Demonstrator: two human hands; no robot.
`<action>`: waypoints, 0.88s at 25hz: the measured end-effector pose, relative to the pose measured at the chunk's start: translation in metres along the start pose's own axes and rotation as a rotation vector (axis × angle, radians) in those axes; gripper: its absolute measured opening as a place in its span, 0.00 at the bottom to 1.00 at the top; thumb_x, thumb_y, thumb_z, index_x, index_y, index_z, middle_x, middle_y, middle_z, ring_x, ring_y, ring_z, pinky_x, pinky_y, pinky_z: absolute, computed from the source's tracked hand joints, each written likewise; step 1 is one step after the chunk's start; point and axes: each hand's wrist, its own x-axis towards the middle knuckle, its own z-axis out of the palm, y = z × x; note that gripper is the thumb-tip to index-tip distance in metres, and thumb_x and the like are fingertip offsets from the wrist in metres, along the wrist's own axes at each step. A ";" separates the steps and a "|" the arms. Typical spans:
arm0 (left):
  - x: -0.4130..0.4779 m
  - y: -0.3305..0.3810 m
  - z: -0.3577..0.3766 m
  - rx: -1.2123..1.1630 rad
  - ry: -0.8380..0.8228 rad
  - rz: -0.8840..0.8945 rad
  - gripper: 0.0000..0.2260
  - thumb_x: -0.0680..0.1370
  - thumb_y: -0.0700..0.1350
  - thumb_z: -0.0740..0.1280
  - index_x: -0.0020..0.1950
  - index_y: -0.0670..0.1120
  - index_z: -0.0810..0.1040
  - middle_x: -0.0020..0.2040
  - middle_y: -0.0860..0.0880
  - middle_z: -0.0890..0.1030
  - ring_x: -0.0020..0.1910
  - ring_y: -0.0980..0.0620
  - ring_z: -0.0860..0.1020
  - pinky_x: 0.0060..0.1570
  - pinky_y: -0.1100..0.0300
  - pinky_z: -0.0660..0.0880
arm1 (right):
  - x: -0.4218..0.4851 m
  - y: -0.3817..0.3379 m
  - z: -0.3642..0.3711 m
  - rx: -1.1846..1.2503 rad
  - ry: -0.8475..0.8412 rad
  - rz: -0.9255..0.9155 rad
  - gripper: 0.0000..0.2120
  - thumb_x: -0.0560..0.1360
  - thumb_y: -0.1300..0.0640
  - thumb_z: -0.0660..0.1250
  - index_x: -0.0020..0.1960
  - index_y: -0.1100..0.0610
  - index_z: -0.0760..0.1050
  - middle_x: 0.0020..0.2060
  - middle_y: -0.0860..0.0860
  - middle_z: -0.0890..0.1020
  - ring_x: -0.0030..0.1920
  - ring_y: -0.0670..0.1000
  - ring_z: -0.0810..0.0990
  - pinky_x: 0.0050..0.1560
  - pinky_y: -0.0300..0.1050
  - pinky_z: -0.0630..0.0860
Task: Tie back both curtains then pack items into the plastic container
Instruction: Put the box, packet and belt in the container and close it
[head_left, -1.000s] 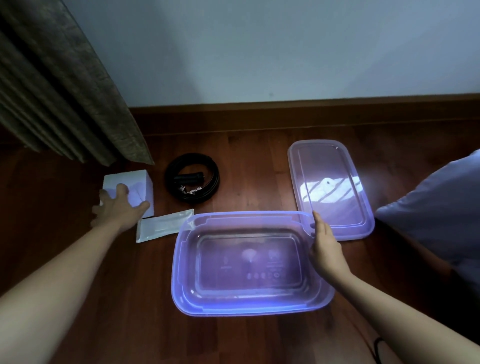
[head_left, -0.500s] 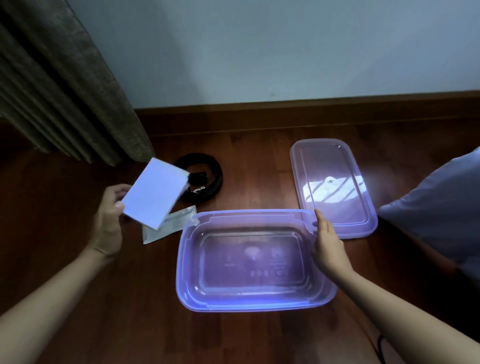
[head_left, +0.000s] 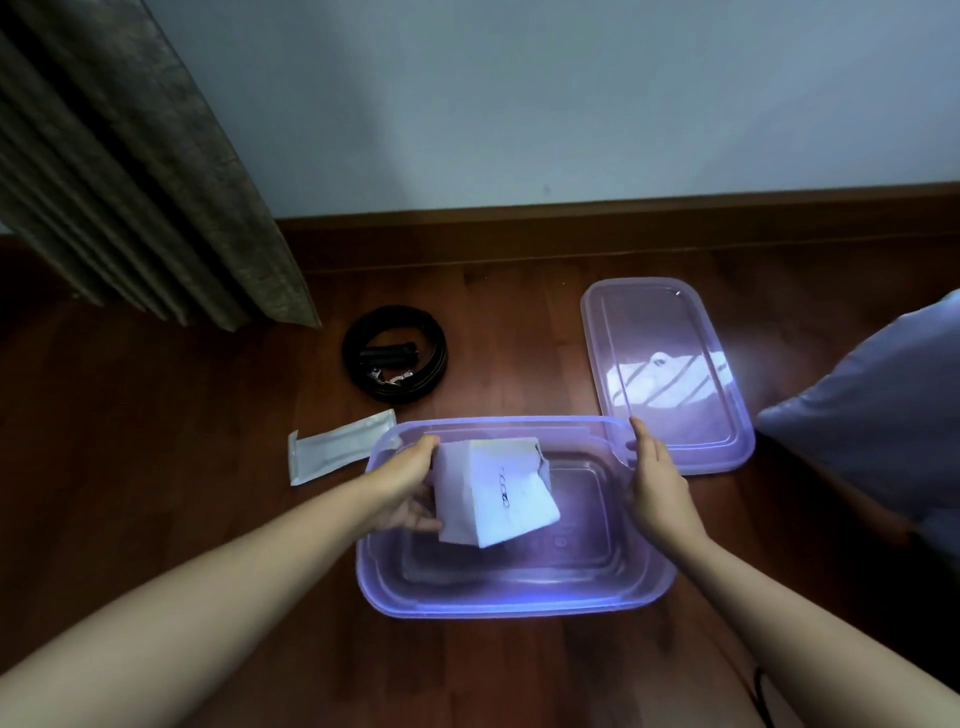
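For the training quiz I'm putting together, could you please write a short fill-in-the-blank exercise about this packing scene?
1. The left hand holds the white box over the open ____.
2. The right hand rests on the plastic container at its ____ rim.
3. The lid lies on the ____, beside the container.
4. The coiled black belt lies ____ the container.

Missing words: container; right; floor; outside
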 end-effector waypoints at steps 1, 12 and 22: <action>0.002 0.001 -0.003 0.001 0.051 0.048 0.23 0.80 0.59 0.50 0.66 0.45 0.69 0.45 0.43 0.76 0.41 0.45 0.77 0.38 0.49 0.78 | 0.000 0.000 0.000 0.005 -0.002 0.012 0.33 0.73 0.70 0.57 0.76 0.56 0.53 0.66 0.60 0.70 0.59 0.63 0.76 0.55 0.54 0.72; 0.011 -0.047 0.002 1.953 0.179 1.099 0.41 0.62 0.56 0.74 0.72 0.52 0.60 0.72 0.42 0.68 0.70 0.38 0.67 0.57 0.39 0.72 | -0.002 -0.001 0.000 0.010 -0.002 0.008 0.33 0.73 0.70 0.57 0.76 0.56 0.54 0.67 0.60 0.70 0.60 0.63 0.75 0.57 0.54 0.71; 0.009 -0.030 -0.024 1.521 0.367 1.734 0.20 0.79 0.57 0.52 0.63 0.47 0.70 0.56 0.45 0.82 0.56 0.44 0.79 0.54 0.45 0.74 | 0.000 0.000 0.001 -0.023 -0.005 -0.007 0.33 0.72 0.69 0.57 0.75 0.56 0.54 0.65 0.61 0.70 0.56 0.65 0.76 0.54 0.55 0.72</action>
